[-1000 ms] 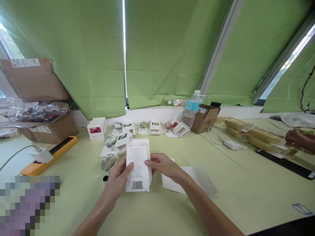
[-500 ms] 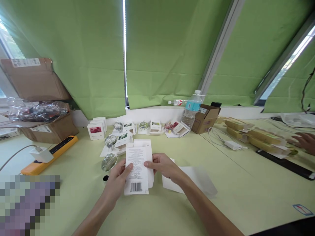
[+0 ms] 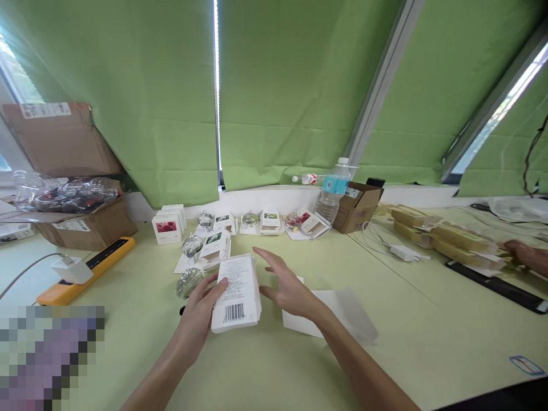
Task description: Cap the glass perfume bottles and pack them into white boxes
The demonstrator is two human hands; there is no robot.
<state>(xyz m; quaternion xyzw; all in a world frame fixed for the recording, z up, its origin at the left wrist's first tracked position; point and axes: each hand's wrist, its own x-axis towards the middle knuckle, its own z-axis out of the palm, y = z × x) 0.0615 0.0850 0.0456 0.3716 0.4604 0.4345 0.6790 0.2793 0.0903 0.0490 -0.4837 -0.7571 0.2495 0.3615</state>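
A white cardboard box (image 3: 236, 294) with printed text and a barcode faces up in front of me. My left hand (image 3: 203, 299) grips its left side, thumb on the printed face. To the right of the box, my right hand (image 3: 286, 288) is open, its fingers apart and off the cardboard. A round glass bottle (image 3: 189, 282) stands just beyond my left hand, and a small black cap (image 3: 182, 311) is partly hidden beside that hand. White paper (image 3: 338, 314) lies under and right of my right forearm.
Small bottles and opened boxes (image 3: 216, 245) stand along the back. White boxes (image 3: 168, 225) are stacked at left, near an orange power strip (image 3: 103, 265). A large water bottle (image 3: 334, 191) stands behind. At far right, another person's hand (image 3: 526, 254) is by yellow boxes (image 3: 462, 242).
My right hand has let go of the box and opened beside it. The box's open side and flaps have folded closed and it has tilted. The other person's hand has moved nearer the yellow boxes.
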